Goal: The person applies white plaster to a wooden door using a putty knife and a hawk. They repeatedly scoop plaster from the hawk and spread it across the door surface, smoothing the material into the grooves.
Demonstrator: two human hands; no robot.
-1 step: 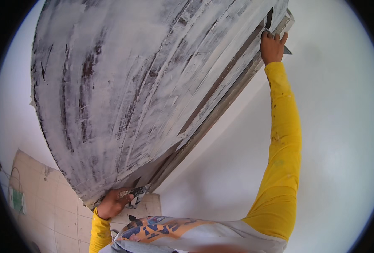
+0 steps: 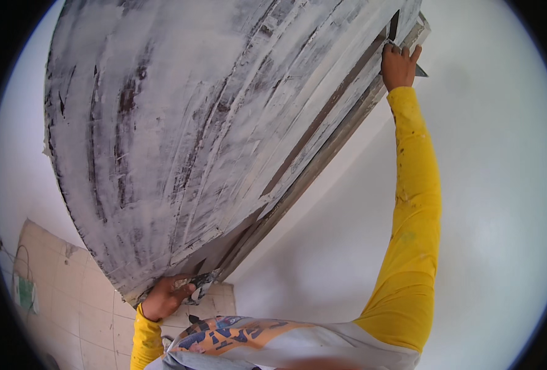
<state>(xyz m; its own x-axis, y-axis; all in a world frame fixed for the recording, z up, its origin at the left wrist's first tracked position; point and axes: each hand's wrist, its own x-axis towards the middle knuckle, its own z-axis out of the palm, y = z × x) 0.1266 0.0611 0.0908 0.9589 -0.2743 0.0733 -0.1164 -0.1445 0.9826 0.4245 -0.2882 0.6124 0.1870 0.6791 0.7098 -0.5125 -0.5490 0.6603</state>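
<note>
A large door-like panel (image 2: 144,123) fills the upper left, dark wood streaked with white filler. My right hand (image 2: 399,68) is closed at the far end of its right edge, around a scraper (image 2: 422,72). Only a dark corner of that blade shows beside the hand; its handle is hidden. At the panel's near lower corner my left hand (image 2: 164,298) is closed on a filler-smeared putty knife (image 2: 202,288). A lump of white filler sits on it, beside my fingertips.
Along the panel's right side runs a bare wooden edge (image 2: 322,159). A pale wall (image 2: 489,203) stands to the right. Tiled floor (image 2: 70,290) lies at lower left, with a green and white object (image 2: 25,292) and a thin cable (image 2: 25,253) there.
My right hand and forearm have shifted very slightly up, away from me. The left hand stays where it was.
</note>
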